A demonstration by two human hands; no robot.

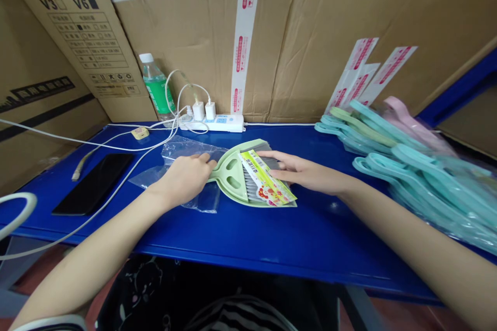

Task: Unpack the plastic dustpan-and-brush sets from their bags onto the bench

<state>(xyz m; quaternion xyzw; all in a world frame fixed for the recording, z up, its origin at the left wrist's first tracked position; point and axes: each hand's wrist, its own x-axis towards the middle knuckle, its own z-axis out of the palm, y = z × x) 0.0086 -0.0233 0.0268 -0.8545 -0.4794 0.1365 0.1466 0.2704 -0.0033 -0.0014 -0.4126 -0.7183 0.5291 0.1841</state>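
Over on the far left, a dark phone [93, 184] lies flat on the blue table [256, 238], apart from the busy middle, perhaps put there to leave the hands room. Behind it, an upright bottle [158, 90] stands close by the cardboard, seemingly tucked back out of elbow range, and next along sits the power strip [235, 123], white chargers [198, 111] plugged in, pushed to the rear likely for the same reason. Now to the centre: the left hand [188, 178] has its fingers curled closed around the handle end of a pale green dustpan [229, 178], which lies in the middle of the table, right in front of the person; that looks like the steadying grip. Clear plastic wrap [204, 200] spreads beneath and around that hand. On the pan, grey bristles [252, 189] show under a bright printed card [267, 178], slanted across them. And here is the right hand [297, 168], coming in from the other side, fingers loosely extended over card and brush edge; whether they pinch anything, one cannot tell. Far right, bagged pastel handles [421, 159] lie heaped, apparently kept aside yet within arm's reach.
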